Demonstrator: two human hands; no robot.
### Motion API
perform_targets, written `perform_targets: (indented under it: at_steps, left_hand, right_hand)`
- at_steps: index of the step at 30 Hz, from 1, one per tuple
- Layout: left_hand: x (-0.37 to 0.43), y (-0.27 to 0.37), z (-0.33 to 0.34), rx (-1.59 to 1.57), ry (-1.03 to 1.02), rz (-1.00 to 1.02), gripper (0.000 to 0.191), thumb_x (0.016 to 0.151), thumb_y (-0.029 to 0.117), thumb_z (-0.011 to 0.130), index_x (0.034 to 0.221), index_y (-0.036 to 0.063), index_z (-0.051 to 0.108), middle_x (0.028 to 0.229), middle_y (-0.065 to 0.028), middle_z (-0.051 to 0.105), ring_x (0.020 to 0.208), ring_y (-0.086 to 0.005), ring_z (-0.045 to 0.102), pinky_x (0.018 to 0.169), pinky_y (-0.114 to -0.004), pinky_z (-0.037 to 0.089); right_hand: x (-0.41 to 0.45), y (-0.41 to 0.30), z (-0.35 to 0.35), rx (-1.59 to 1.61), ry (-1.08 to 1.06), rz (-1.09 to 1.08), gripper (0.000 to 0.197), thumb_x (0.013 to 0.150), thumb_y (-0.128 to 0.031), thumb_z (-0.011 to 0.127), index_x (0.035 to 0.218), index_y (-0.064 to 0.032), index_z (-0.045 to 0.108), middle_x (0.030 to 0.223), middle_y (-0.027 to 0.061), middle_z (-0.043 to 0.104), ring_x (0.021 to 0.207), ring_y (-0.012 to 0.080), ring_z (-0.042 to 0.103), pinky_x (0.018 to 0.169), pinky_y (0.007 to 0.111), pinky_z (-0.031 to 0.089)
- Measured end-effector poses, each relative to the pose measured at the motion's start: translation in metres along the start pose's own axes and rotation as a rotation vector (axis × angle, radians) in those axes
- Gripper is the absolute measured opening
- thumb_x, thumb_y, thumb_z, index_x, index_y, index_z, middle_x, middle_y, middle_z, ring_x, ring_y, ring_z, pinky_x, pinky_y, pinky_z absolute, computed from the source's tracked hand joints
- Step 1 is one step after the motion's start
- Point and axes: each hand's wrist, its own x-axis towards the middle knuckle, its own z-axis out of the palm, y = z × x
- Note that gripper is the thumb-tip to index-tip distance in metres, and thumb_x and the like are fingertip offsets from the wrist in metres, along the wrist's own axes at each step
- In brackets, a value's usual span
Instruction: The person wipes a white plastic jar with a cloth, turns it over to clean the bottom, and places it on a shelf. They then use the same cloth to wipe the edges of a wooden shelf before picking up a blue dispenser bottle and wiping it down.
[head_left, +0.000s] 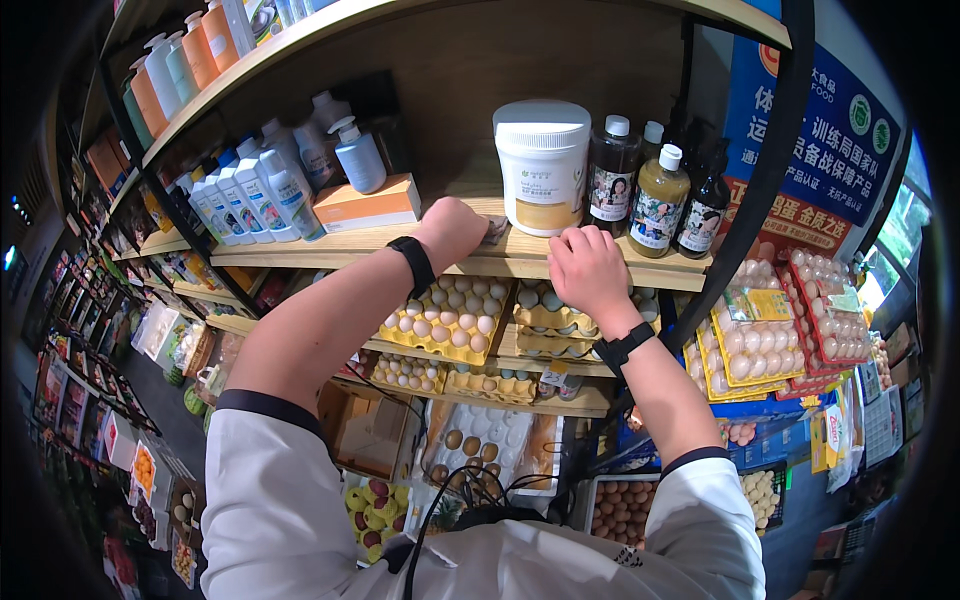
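My left hand (454, 231) is closed around a crumpled, greyish-brown cloth (495, 229), pressed on the wooden shelf (457, 259) beside a large white plastic tub (541, 169). My right hand (589, 270) rests with curled fingers on the shelf's front edge, just below the tub's right side; nothing shows in it. Right of the tub stand a dark bottle with a white cap (613, 176), a yellow-green bottle (658, 202) and a dark pump bottle (703, 210). Left of my left hand, a blue pump bottle (360, 159) stands on an orange and white box (367, 206).
White and blue bottles (259, 191) crowd the shelf's left end. Under the shelf are yellow trays of eggs (442, 319). Packed egg trays (757, 337) are stacked at the right, beside a black shelf post (757, 165). An upper shelf (315, 45) holds more bottles.
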Motion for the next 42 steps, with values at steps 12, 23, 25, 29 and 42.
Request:
perform_targets:
  at_steps: [12, 23, 25, 29, 42]
  left_hand:
    - [0.026, -0.009, 0.02, -0.128, -0.163, -0.049, 0.019, 0.088, 0.01, 0.057, 0.101, 0.0056, 0.07, 0.091, -0.0115, 0.074, 0.08, -0.0292, 0.073, 0.064, -0.039, 0.059]
    - [0.071, -0.035, 0.036, -0.228, -0.16, -0.065, 0.026, 0.09, 0.013, 0.051, 0.1, 0.0063, 0.074, 0.102, -0.0141, 0.072, 0.096, -0.0307, 0.069, 0.078, -0.04, 0.055]
    - [0.085, -0.038, 0.045, -0.273, -0.154, -0.097, 0.024, 0.091, 0.013, 0.05, 0.099, 0.0058, 0.072, 0.099, -0.0144, 0.072, 0.095, -0.0308, 0.069, 0.078, -0.04, 0.055]
    - [0.113, -0.049, 0.057, -0.282, -0.155, -0.08, 0.031, 0.093, 0.016, 0.047, 0.105, 0.0034, 0.072, 0.108, -0.0171, 0.07, 0.101, -0.0328, 0.067, 0.085, -0.04, 0.053]
    - [0.204, -0.089, 0.104, -0.384, -0.118, -0.18, 0.036, 0.099, 0.024, 0.042, 0.123, 0.0161, 0.068, 0.128, -0.0062, 0.065, 0.12, -0.0257, 0.06, 0.093, -0.042, 0.051]
  right_hand:
    - [0.001, -0.002, -0.001, 0.016, -0.029, 0.018, 0.012, 0.08, -0.019, 0.066, 0.084, -0.009, 0.059, 0.086, 0.0044, 0.053, 0.085, 0.0232, 0.053, 0.075, 0.036, 0.043]
    - [0.005, -0.003, 0.0, 0.03, -0.081, 0.038, 0.014, 0.079, -0.018, 0.067, 0.089, -0.0092, 0.062, 0.091, 0.005, 0.056, 0.091, 0.0245, 0.054, 0.08, 0.038, 0.044]
    - [0.004, -0.003, 0.001, 0.032, -0.101, 0.04, 0.016, 0.078, -0.018, 0.067, 0.09, -0.0091, 0.062, 0.093, 0.0054, 0.056, 0.092, 0.0251, 0.053, 0.081, 0.039, 0.044]
    - [0.002, -0.002, 0.003, 0.005, -0.138, 0.051, 0.018, 0.078, -0.018, 0.067, 0.092, -0.0086, 0.061, 0.094, 0.0056, 0.055, 0.093, 0.0259, 0.052, 0.083, 0.04, 0.044]
    - [0.004, 0.0, 0.005, -0.039, -0.178, 0.044, 0.025, 0.074, -0.018, 0.066, 0.097, -0.0091, 0.063, 0.095, 0.0048, 0.056, 0.093, 0.0245, 0.053, 0.081, 0.04, 0.044]
